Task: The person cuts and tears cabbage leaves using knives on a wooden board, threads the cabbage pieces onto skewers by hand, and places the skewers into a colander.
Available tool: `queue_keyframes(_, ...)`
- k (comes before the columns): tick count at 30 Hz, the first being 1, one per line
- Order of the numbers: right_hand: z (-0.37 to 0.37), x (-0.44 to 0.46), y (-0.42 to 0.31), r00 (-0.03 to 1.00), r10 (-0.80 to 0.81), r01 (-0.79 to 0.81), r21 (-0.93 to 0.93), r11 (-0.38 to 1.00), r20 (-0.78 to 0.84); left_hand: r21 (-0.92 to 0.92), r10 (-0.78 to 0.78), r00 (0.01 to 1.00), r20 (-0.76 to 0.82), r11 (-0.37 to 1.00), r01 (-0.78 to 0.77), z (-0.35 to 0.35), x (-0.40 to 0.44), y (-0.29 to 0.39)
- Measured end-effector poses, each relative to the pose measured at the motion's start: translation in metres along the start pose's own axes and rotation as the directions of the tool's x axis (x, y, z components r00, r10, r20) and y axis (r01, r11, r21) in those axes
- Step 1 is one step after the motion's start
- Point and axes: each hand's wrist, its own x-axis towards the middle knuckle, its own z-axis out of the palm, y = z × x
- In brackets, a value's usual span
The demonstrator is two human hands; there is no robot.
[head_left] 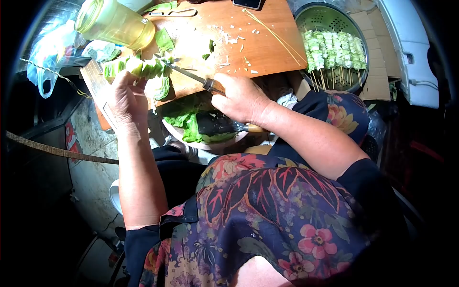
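Observation:
My left hand [128, 98] is closed on a skewer of folded green leaves [138, 68], held up at the left edge of the wooden board [267, 19]. The fingers of my right hand [241, 98] wrap round the brown handle of a narrow-bladed knife [189, 74]. Its blade points up and left, with the tip by the right end of the leaf skewer; whether they touch I cannot tell. Just below the skewer a piece of leafy green [158, 88] lies at the board's edge. Leaf scraps [165, 40] and pale bits are scattered over the board.
A colander [306, 19] holds several finished leaf skewers [334, 50]. A jar of yellowish liquid [114, 24], a peeler [172, 13], a phone [247, 4] and thin sticks [275, 36] are around the board. Under my right hand, a cleaver [220, 123] lies across a bowl of leaves [191, 125].

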Motion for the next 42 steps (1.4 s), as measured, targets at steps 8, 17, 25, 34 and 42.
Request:
queue_keyframes(8, -0.001, -0.002, 0.01, 0.992, 0.117, -0.116, 0.024, 0.993, -0.041, 0.009, 0.016, 1.0, -0.008, 1.0, -0.016, -0.021, 0.018, 0.016)
queue_keyframes(17, 0.003, -0.006, -0.009, 0.963, -0.215, 0.237, 0.127, 0.963, -0.163, 0.158, -0.092, 0.982, 0.163, 0.985, 0.066, 0.022, -0.023, -0.004)
queue_keyframes(25, 0.004, 0.001, -0.009, 0.969, -0.152, 0.167, 0.061, 0.984, -0.195, 0.248, -0.051, 0.967, 0.251, 0.969, -0.013, 0.048, -0.042, -0.011)
queue_keyframes(34, -0.001, 0.003, -0.003, 0.979, -0.103, 0.112, 0.041, 0.993, -0.177, 0.306, 0.032, 0.979, 0.202, 0.947, -0.095, 0.051, -0.046, 0.002)
queue_keyframes(42, -0.005, 0.002, -0.001, 0.996, 0.02, -0.021, -0.017, 1.0, -0.084, 0.294, 0.047, 0.999, 0.02, 0.954, -0.051, 0.034, -0.026, 0.011)
